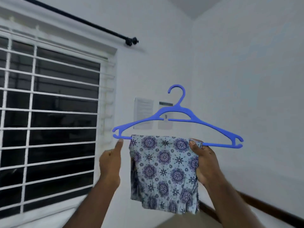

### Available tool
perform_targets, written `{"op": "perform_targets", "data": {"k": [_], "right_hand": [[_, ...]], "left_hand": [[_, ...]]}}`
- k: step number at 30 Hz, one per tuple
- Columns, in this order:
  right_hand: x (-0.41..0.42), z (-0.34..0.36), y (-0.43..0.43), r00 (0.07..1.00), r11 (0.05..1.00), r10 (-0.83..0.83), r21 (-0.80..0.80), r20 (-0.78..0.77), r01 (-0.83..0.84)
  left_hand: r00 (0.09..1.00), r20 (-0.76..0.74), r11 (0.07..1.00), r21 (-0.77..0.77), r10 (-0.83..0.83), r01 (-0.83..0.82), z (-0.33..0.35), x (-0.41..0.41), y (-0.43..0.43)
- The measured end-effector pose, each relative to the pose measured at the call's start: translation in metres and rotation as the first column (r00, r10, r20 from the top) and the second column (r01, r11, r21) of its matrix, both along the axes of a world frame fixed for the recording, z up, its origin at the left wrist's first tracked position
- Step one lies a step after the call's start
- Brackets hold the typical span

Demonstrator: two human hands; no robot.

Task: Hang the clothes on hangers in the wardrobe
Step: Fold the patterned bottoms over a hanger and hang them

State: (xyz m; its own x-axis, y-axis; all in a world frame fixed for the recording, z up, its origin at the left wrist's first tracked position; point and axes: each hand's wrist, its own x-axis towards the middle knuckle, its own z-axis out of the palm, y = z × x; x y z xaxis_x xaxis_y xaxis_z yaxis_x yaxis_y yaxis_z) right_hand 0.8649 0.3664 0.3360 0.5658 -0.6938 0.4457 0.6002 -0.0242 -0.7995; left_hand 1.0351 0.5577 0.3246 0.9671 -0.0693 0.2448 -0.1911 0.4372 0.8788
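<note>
A blue plastic hanger (178, 112) is held up in front of the wall, hook upward. A folded light-blue cloth with purple floral medallions (164, 171) hangs doubled over its bottom bar. My right hand (204, 162) pinches the cloth's upper right corner together with the bar, thumb in front. My left hand (110, 163) is below the bar's left end, fingers curled, and its raised thumb tip touches the underside of the bar. No wardrobe is in view.
A window with a white grille (49, 119) fills the left side, with a black curtain rod (82, 22) above it. Two paper sheets (143, 112) are stuck on the wall behind the hanger. A dark skirting board (263, 204) runs along the right wall.
</note>
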Motion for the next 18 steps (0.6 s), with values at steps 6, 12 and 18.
{"op": "perform_targets", "data": {"k": [6, 12, 18], "right_hand": [[-0.027, 0.030, -0.002, 0.998, 0.998, 0.024, -0.057, 0.066, -0.020], [-0.060, 0.043, -0.002, 0.993, 1.000, 0.002, -0.009, 0.117, -0.001], [-0.085, 0.046, -0.003, 0.989, 0.993, -0.114, -0.007, 0.090, 0.115]], "left_hand": [[0.783, 0.234, 0.813, 0.071, -0.576, 0.577, 0.033, -0.051, -0.018], [0.835, 0.209, 0.861, 0.100, -0.508, 0.499, 0.054, -0.082, -0.015], [0.951, 0.137, 0.956, 0.143, -0.276, 0.257, 0.043, -0.072, -0.010]]}}
